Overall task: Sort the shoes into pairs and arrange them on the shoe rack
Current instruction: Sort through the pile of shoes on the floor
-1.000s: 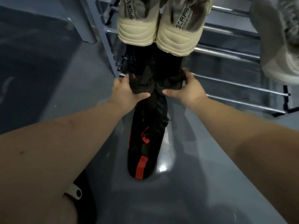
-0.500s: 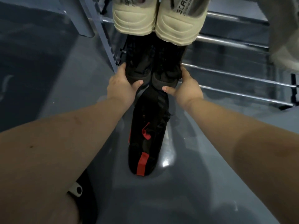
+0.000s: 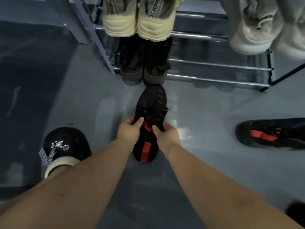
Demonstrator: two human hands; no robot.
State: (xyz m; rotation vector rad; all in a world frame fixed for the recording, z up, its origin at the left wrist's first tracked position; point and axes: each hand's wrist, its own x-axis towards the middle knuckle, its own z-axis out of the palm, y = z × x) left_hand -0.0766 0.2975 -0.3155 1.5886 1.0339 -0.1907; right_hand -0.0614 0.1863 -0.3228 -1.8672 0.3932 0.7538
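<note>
A black shoe with red trim (image 3: 151, 103) lies on the grey floor, toe toward the shoe rack (image 3: 214, 66). My left hand (image 3: 129, 132) and my right hand (image 3: 166, 136) grip its collar from either side, thumbs on top. A matching black and red shoe (image 3: 270, 133) lies on the floor at the right. A pair of plain black shoes (image 3: 143, 63) stands on the rack's lowest shelf at its left end. Above them sits a cream pair (image 3: 138, 20), and a grey pair (image 3: 264, 27) sits on the upper shelf at the right.
My own foot in a black clog with charms (image 3: 66, 144) stands on the floor at the left. A grey post (image 3: 72, 22) rises left of the rack. The rack's lower bars to the right of the black pair hold nothing.
Both hands let go of the plain black pair, now on the bottom shelf, and drew back to grip the black and red shoe on the floor. The view widened, showing the second red-trimmed shoe.
</note>
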